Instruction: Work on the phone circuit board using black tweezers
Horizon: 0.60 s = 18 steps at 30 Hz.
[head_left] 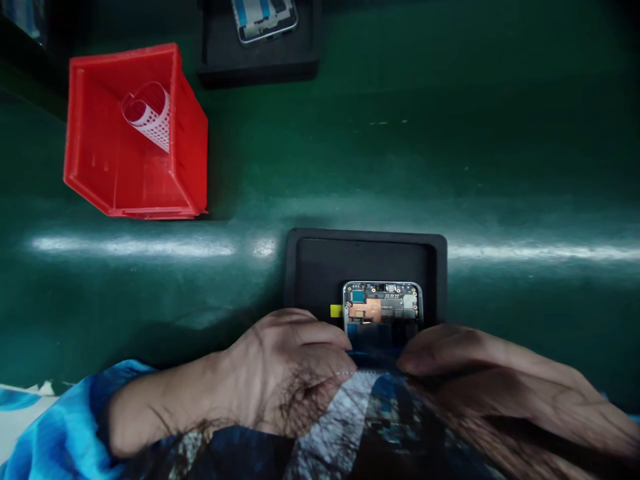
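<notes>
Both hands, left hand (290,363) and right hand (465,363), pinch the near end of the opened phone (383,308) lying in the black foam tray (310,267) on the green desk (500,167) (fingertips partly hidden); keep pressure even, clear of the bare circuitry

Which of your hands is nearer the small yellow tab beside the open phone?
Left. The left hand has its fingers just below the yellow tab, on the phone's left side. The right hand sits at the phone's lower right, farther from the tab.
</notes>
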Available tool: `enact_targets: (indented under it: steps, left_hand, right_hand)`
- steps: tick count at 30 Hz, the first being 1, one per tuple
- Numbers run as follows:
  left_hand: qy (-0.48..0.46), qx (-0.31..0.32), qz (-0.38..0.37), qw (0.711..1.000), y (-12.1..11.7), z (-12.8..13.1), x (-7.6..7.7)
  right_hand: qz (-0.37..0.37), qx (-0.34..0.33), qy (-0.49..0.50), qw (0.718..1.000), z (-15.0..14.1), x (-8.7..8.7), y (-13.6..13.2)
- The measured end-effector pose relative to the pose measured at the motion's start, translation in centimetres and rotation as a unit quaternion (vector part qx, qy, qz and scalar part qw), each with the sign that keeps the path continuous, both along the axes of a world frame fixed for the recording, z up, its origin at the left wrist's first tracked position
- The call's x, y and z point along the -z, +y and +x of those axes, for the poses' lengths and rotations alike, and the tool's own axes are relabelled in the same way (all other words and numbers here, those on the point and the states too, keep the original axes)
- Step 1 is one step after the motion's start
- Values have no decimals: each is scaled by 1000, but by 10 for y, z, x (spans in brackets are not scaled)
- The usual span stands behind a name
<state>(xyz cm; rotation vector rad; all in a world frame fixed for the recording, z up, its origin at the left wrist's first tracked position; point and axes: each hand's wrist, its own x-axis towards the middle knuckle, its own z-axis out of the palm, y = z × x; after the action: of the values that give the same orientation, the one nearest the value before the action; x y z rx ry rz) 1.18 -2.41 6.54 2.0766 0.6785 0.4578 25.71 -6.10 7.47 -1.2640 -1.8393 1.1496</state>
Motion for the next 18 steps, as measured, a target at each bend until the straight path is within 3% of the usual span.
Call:
enact_targets:
  steps: [3,7,12,18]
  left_hand:
    - [3,6,-7,1000,0,0,0]
    - [-6,-10,11,1000,-1,0,4]
    - [-25,6,80,996,-2,-1,9]
    - [-48,22,93,994,-4,-1,10]
  right_hand:
    - [4,-8,26,1000,6,-2,10]
    - [-93,-9,55,994,8,-6,17]
    - [-187,151,84,967,2,-6,20]
    - [-287,165,161,930,-1,-11,31]
